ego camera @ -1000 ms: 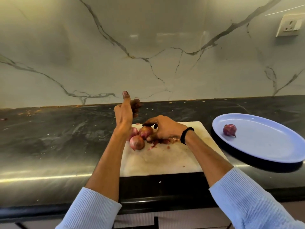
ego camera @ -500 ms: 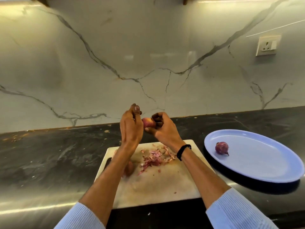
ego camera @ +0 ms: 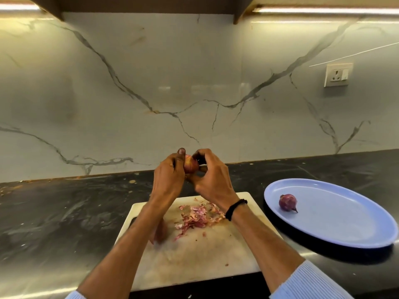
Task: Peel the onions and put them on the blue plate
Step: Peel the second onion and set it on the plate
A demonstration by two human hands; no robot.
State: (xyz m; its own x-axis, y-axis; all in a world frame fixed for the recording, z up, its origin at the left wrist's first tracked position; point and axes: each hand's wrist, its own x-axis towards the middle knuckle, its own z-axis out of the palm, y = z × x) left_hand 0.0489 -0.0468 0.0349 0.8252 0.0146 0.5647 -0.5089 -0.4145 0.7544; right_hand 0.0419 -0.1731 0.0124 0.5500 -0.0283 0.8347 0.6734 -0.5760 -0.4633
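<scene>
A small red onion (ego camera: 190, 164) is held in the air above the far edge of the white cutting board (ego camera: 200, 253). My left hand (ego camera: 169, 180) grips it from the left and my right hand (ego camera: 212, 180) pinches it from the right, fingertips on its top. A pile of pink onion skins (ego camera: 197, 216) lies on the board under my hands. Another onion (ego camera: 160, 233) lies on the board, mostly hidden behind my left forearm. One peeled purple onion (ego camera: 287, 202) rests on the left part of the blue plate (ego camera: 345, 223) at the right.
The board and plate sit on a dark stone counter (ego camera: 64, 212) with crumbs along the back. A marble wall rises behind, with a wall socket (ego camera: 338, 74) at the upper right. The counter's front edge runs just below the board.
My right hand picked an onion off the board and both hands lifted it up and closed around it. The view tilted upward, showing more wall.
</scene>
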